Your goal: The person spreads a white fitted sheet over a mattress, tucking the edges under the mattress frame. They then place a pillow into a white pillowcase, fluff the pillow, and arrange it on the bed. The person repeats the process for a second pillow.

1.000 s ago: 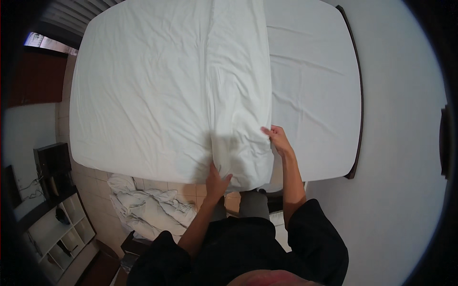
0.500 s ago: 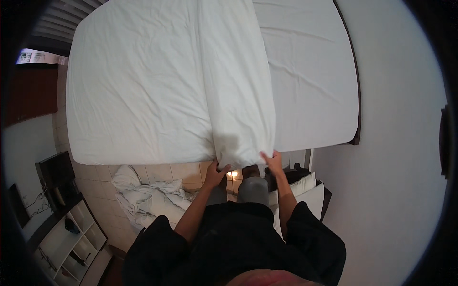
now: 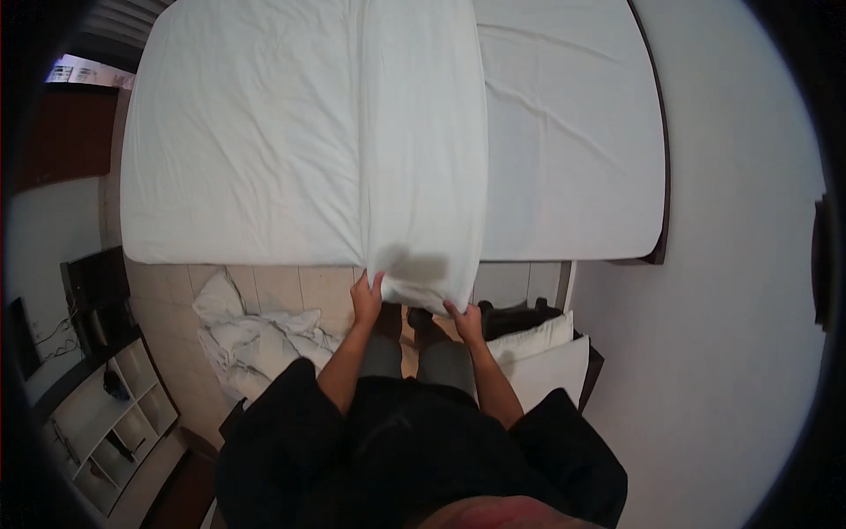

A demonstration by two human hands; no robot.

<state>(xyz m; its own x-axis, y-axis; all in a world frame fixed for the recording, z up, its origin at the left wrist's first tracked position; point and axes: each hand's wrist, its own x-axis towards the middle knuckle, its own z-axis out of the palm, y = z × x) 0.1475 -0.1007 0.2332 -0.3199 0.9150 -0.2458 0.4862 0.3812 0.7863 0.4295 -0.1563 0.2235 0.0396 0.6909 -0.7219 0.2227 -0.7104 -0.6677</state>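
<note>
A white sheet (image 3: 238, 132) covers the left and middle of the bed, its top part turned back into a smooth folded band (image 3: 421, 150). My left hand (image 3: 367, 300) is closed on the band's left corner at the near edge of the bed. My right hand (image 3: 465, 321) grips the band's right corner, thumb on top, a little nearer to me. Between the hands the end of the band hangs past the mattress edge, pulled fairly taut. To its right lies the bare fitted sheet (image 3: 573, 150), lightly creased.
Crumpled white bedding (image 3: 256, 339) lies on the tiled floor (image 3: 326, 282) at my left. White pillows (image 3: 542, 357) and a dark object (image 3: 520, 316) are at my right. A white shelf unit (image 3: 115, 423) stands at the lower left; a wall (image 3: 723, 291) bounds the right.
The folded band has shifted left and its end is drawn toward me, straighter than before. My right hand has moved left and nearer, now gripping the corner; my left hand has moved left.
</note>
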